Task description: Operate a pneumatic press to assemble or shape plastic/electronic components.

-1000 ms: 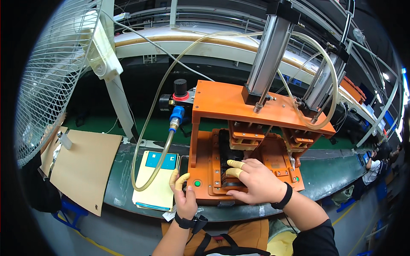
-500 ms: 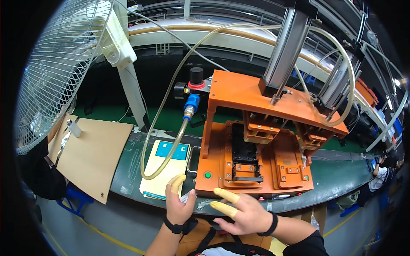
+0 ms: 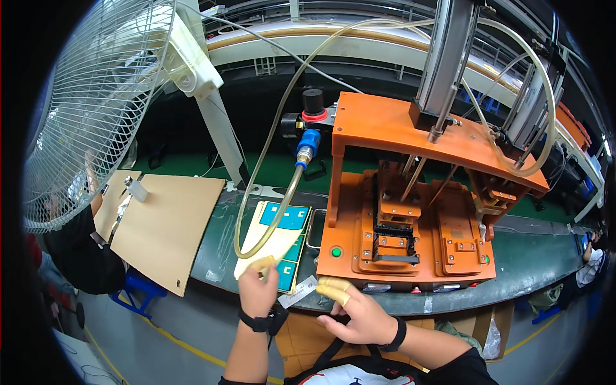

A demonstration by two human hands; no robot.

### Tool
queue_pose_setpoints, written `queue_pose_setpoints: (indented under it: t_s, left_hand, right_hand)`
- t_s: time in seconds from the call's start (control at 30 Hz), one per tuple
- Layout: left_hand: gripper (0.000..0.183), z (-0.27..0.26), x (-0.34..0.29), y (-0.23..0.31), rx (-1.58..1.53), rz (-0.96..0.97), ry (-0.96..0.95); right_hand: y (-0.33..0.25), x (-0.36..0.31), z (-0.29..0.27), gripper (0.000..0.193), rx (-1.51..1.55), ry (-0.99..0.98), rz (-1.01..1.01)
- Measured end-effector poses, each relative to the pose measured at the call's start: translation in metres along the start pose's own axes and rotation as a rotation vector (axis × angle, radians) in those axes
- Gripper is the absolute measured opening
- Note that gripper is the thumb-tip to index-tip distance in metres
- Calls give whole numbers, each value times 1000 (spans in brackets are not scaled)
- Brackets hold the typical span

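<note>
My left hand [image 3: 258, 296], with yellow finger cots, is closed on the lower edge of a cream paper sheet [image 3: 260, 240]. The sheet is bent to the left, baring teal pieces [image 3: 287, 273] on its right side. My right hand [image 3: 362, 314], also in yellow finger cots, is open with its fingers stretched toward the left. A white printed strip [image 3: 298, 292] lies between my hands, close to the right fingertips. Beyond stands an orange press [image 3: 410, 282]. Its left head [image 3: 399, 208] is down at a black frame-shaped part [image 3: 396, 259] in the left fixture.
A looped clear hose [image 3: 239, 224] hangs over the sheets from a blue fitting [image 3: 308, 144]. At left are cardboard [image 3: 170, 224], a small bottle [image 3: 136, 189] and a caged fan [image 3: 96, 115]. Another person's dark sleeve [image 3: 83, 250] shows behind the fan.
My left hand has closed on the cream sheet and drawn it aside, uncovering more teal pieces. The press's left head has come down. The whole view has shifted slightly.
</note>
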State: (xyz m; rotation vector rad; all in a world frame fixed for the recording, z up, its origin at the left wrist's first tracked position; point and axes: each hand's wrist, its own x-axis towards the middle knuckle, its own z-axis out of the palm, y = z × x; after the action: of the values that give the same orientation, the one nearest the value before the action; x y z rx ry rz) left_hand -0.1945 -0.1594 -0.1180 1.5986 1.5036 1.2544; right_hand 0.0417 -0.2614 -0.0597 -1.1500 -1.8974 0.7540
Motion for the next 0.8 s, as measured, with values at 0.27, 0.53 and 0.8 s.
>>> queue_pose_setpoints:
  t_s: [0.27, 0.53, 0.8]
  left_hand:
    - [24, -47, -59, 43, -43, 499, -247]
    - [44, -30, -100, 51, -6, 609, -240]
    - [24, -8, -92, 63, 6, 514, -125]
  right_hand:
    - [27, 10, 56, 45, 1027, -98, 318]
    - [25, 13, 57, 25, 833, -144, 392]
    - [-4, -3, -4, 25, -55, -125, -102]
